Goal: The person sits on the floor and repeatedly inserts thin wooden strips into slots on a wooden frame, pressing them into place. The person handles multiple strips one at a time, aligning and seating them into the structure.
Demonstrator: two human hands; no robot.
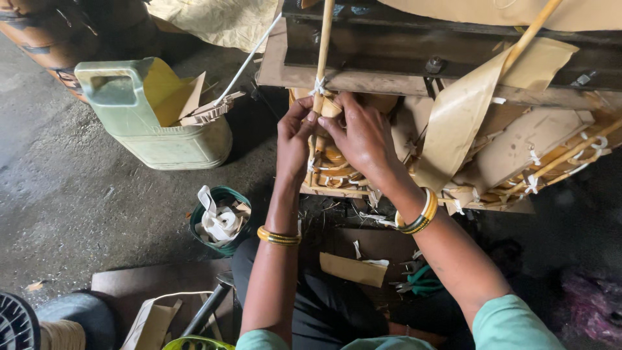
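Canister (162, 129) left of hands (337, 139)

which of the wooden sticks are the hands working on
The upright stick at the left, with a white tie on it. Both the left hand and right hand meet on it; the other sticks slant away at right.

Upright wooden stick (322, 52) bound with white tie (317, 86), pinched between both hands

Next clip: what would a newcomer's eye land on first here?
Both hands meet at centre: the left hand and right hand pinch a white tie on an upright wooden stick against brown paper-wrapped coils. At left stands a cut-open pale green jerrycan stuffed with paper scraps.
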